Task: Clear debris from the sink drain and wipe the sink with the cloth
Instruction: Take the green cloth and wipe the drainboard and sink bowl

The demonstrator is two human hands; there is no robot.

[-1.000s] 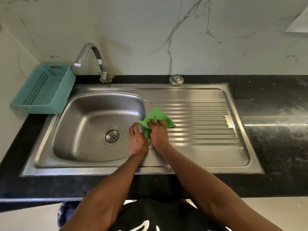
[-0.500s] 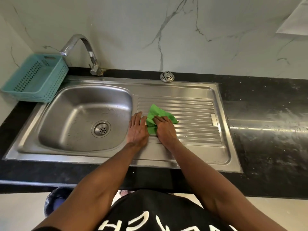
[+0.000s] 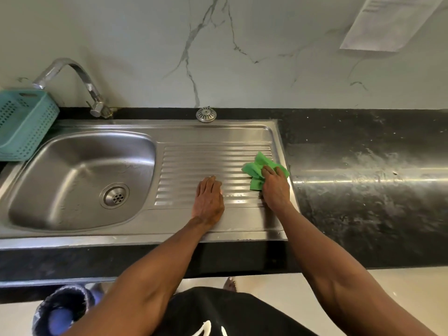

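1. Head view: we had the right hand on the green cloth, fingers spread over it and pressing it down at the far right end of the ribbed drainboard; whether the fingers were actually curled into the fabric, we could not tell.
2. Left hand lay flat on the drainboard ribs, fingers straight, holding nothing, apart from the cloth.
3. Cloth sat bunched, its right edge touching or just over the sink's raised rim, right beside the dark surface.
4. Risk we judged: one more stroke rightward would carry the cloth over the rim onto the surface, which looked streaked and dusty, so the cloth could drag grime back onto the steel.
5. Risk: the cloth was crumpled, not flat, so it could ride over the grooves and leave strips unwiped.
6. Risk: the basin and the drain were well apart from the cloth; we saw marks on the basin wall, so that part looked undone and could get skipped.
7. Drain strainer cap sat at the back edge; a wide sweep could knock it.
8. Left hand bracing on possibly wet steel could slip.
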